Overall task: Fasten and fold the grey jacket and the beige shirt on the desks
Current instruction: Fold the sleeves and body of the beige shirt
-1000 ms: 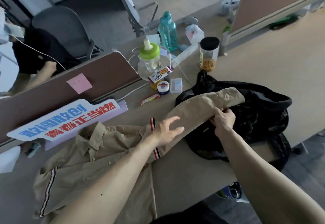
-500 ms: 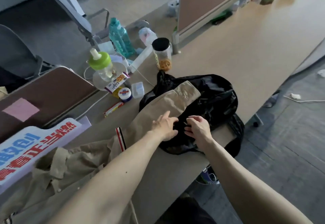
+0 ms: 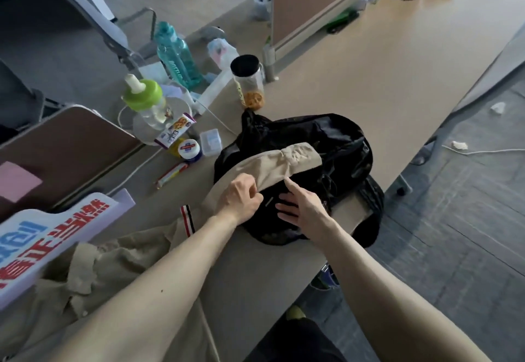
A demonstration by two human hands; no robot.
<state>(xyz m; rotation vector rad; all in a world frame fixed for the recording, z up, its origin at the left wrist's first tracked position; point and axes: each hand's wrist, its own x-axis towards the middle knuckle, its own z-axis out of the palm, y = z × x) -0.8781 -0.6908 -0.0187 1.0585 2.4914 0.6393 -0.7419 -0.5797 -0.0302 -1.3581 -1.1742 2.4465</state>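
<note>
The beige shirt (image 3: 113, 270) lies crumpled at the desk's near left, with a striped band on its sleeve. That long sleeve (image 3: 287, 161) stretches right and drapes over the dark, shiny jacket (image 3: 321, 140), which sits bunched near the desk's front edge. My left hand (image 3: 241, 201) pinches the lower edge of the sleeve where it crosses the jacket. My right hand (image 3: 301, 204) rests on the jacket with fingers spread, its forefinger touching the sleeve's edge.
Behind the jacket stand a black-lidded jar (image 3: 248, 83), a teal bottle (image 3: 176, 54), a green-capped bottle (image 3: 145, 100), a small tin (image 3: 189, 148) and a clear box (image 3: 210, 139). A printed sign (image 3: 42, 239) leans at left. The light wooden desk (image 3: 383, 77) stretches right.
The view has swung right toward the jacket. My left hand has closed on the sleeve's edge, and my right hand has spread flat on the jacket beneath it.
</note>
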